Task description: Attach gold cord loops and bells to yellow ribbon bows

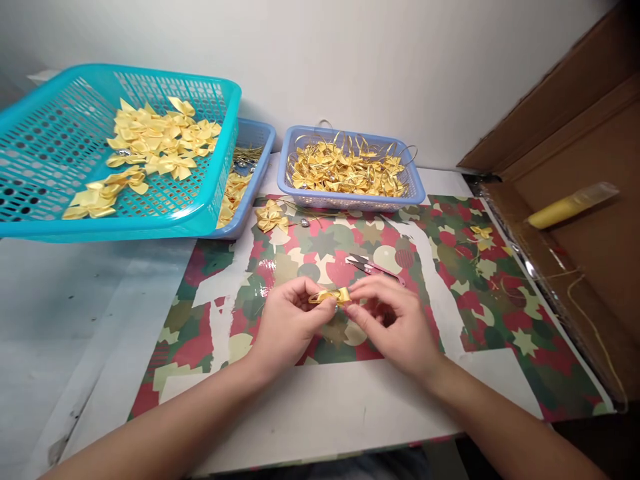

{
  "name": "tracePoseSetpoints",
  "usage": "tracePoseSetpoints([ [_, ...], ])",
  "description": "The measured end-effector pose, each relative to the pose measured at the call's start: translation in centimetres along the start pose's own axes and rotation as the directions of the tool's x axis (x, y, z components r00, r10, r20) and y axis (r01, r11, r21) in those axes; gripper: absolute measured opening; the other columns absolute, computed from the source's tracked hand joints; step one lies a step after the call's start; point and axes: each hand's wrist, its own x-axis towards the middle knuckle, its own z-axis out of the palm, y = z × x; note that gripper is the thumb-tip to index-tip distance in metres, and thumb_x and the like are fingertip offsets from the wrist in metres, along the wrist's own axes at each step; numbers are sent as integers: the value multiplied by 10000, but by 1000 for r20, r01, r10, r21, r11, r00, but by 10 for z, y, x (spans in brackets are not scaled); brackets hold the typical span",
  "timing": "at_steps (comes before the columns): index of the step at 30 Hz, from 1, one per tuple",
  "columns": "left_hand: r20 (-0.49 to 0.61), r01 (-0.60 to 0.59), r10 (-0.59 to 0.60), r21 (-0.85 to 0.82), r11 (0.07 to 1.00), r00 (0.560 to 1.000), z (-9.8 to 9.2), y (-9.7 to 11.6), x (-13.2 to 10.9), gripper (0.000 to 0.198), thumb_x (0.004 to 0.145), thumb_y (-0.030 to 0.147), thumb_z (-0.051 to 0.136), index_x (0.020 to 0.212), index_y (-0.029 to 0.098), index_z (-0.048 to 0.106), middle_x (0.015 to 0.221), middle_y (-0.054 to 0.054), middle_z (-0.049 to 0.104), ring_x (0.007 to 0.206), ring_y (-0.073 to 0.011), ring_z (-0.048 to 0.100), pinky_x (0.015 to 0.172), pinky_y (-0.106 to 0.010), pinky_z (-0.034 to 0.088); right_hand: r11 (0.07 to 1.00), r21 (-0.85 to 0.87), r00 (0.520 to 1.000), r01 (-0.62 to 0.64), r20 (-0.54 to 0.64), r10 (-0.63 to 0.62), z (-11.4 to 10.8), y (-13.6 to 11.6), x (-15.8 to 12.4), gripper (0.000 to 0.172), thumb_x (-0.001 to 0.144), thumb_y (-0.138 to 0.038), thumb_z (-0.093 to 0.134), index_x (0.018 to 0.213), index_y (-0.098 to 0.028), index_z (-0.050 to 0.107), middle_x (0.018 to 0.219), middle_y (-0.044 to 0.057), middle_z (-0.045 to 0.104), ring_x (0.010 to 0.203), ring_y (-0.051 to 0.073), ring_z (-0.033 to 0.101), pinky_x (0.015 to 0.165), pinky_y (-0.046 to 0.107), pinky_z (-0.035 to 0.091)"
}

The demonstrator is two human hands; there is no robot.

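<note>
Over the middle of the patterned mat, my left hand [293,317] pinches a small yellow ribbon bow [333,297] between thumb and fingers. My right hand [393,317] grips the same bow from its other side, thumb and forefinger closed on the ribbon. Fingers cover part of the bow, and a tiny shiny bit shows beneath it. Just beyond my right hand lie thread snips [375,267] with pink handles and dark blades. Farther back, a few loose yellow bows [271,217] rest on the mat near a silver bell-like bead [305,223].
A turquoise basket [223,160] of yellow bows stands at left, overlapping a blue basket [257,180]. Another blue basket [355,199] at the back holds bows with gold cord loops. At right, a cardboard wall [575,140] carries a tube of yellow stuff [570,205].
</note>
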Motion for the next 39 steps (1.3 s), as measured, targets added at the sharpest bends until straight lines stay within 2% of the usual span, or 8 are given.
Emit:
tracePoseSetpoints([
  [3, 13, -294, 297, 201, 934, 955, -5, -2, 0, 144, 709, 168, 661, 602, 184, 567, 651, 4, 668, 591, -126, 570, 531, -240, 457, 998, -15, 993, 68, -99, -69, -9, -2, 3, 91, 835, -204, 619, 882, -223, 695, 1040, 57, 644, 713, 130, 591, 486, 229, 453],
  [6, 112, -627, 653, 438, 645, 749, -8, -2, 1, 148, 727, 115, 677, 635, 200, 599, 679, 7, 719, 691, -161, 606, 638, -284, 467, 975, -33, 967, 221, -123, -223, -10, -5, 3, 95, 846, -176, 615, 858, -223, 697, 957, 49, 654, 851, 167, 627, 652, 287, 523],
  [8, 198, -734, 780, 530, 424, 593, -9, 0, 1, 139, 737, 130, 695, 662, 209, 609, 671, 17, 731, 712, -174, 620, 675, -306, 451, 942, -77, 935, 327, -115, -334, -8, -6, 2, 91, 828, -149, 638, 841, -216, 697, 878, 37, 656, 845, 170, 628, 751, 337, 522],
  [11, 279, -763, 814, 583, 279, 510, -8, 2, 1, 111, 752, 173, 702, 691, 220, 622, 682, 24, 741, 723, -180, 649, 680, -312, 423, 913, -137, 917, 384, -57, -394, -5, -6, 1, 93, 785, -136, 679, 842, -208, 692, 822, 31, 652, 789, 169, 615, 741, 356, 513],
  [19, 248, -726, 755, 559, 401, 607, -7, 0, -1, 132, 771, 181, 692, 671, 226, 618, 684, 18, 739, 706, -177, 657, 693, -312, 416, 838, -351, 891, 419, -18, -453, -4, -3, 1, 111, 784, -129, 640, 793, -232, 681, 820, 33, 677, 769, 194, 590, 708, 378, 465],
  [29, 278, -737, 783, 601, 310, 556, -6, -1, -1, 129, 759, 176, 700, 677, 223, 613, 687, 31, 746, 711, -170, 660, 686, -304, 404, 765, -461, 840, 450, -72, -537, 5, 1, -4, 133, 799, -100, 594, 774, -226, 631, 781, 14, 687, 716, 173, 565, 683, 371, 389],
  [36, 218, -657, 679, 569, 494, 700, -3, -1, 0, 147, 766, 183, 662, 635, 220, 608, 665, 15, 735, 673, -169, 640, 681, -319, 425, 815, -315, 806, 487, -198, -558, 6, 2, 2, 148, 789, -89, 577, 767, -234, 599, 773, 20, 655, 706, 175, 580, 668, 365, 440],
  [39, 181, -603, 605, 499, 623, 775, -3, -2, 1, 152, 770, 209, 675, 636, 208, 601, 672, -8, 718, 683, -172, 633, 669, -309, 454, 873, -169, 835, 457, -255, -487, 2, 3, 3, 119, 825, -121, 556, 808, -237, 579, 827, 33, 643, 790, 192, 598, 711, 374, 484],
])
